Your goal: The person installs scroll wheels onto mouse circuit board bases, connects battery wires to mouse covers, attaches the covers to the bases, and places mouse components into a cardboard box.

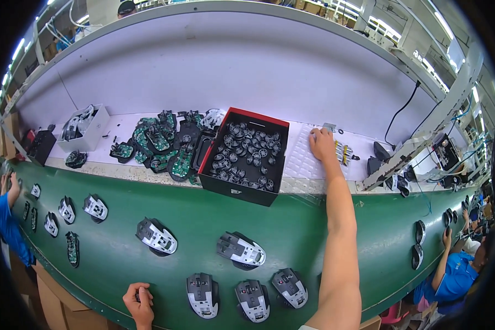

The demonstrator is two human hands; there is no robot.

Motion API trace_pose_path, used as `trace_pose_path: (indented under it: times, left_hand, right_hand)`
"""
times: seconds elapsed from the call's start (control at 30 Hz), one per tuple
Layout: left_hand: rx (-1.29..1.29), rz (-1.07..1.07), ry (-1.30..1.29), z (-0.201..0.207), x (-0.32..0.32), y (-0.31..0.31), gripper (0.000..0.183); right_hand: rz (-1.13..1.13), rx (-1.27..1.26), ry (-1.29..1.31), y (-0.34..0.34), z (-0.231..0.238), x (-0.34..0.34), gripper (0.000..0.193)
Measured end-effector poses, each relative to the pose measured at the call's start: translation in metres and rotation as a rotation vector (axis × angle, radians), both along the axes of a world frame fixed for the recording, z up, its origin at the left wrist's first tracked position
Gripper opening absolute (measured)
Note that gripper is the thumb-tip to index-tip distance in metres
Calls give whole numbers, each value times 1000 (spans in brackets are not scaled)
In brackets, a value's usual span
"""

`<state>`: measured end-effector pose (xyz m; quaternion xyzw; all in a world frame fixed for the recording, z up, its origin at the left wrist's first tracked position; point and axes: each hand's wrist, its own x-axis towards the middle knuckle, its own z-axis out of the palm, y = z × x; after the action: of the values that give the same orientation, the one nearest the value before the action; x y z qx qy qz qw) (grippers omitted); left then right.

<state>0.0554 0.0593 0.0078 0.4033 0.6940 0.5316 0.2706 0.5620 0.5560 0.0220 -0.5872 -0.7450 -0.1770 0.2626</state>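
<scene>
My left hand (139,305) is closed at the near edge of the green belt, its fingers curled round a small dark part that I cannot make out. My right hand (320,144) reaches far across to the shelf, over a white quilted sheet (302,159). Its fingers are bent together and the fingertips are hidden. Beside it lie several small yellow-and-silver pieces (344,153). Left of that arm stands a black box with a red rim (203,165), holding many dark scroll wheels (247,148). Between my arms sit half-assembled grey-and-white computer mice (202,296).
Green circuit boards with black mouse bases (159,140) are heaped left of the box, near a white bin (96,129). More open mice (96,208) lie along the belt (121,269). People in blue (455,275) work at the right, and another blue sleeve (8,220) shows at the left.
</scene>
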Motion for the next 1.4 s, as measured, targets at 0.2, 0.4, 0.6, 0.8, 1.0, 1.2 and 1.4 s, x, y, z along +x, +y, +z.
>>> trace_pose_path:
  times: [0.2,0.4,0.6,0.8,1.0,1.2,1.4]
  left_hand:
    - [19,-34,-23,0,2,1,17]
    - [15,-44,-10,5,0,0,17]
    - [34,-72,-30,6,4,0,16]
    - [45,-106,-83,-1,7,3,16]
    - [37,-108,-101,-1,7,0,16]
    - [19,-129,-51,6,13,2,16]
    - [5,-120,-30,9,13,1,17]
  right_hand:
    - [-164,-143,-48,0,4,8,25]
    - [-178,-208,-129,-13,11,-5,34]
    - [-281,-80,24,-23,2,-5,38]
    - [2,245,1765,-16,-1,43,34]
    - [-259,139,689,-51,20,105,21]
    - [-302,-188,167,-105,0,105,55]
    - [-227,-358,79,-108,31,84,61]
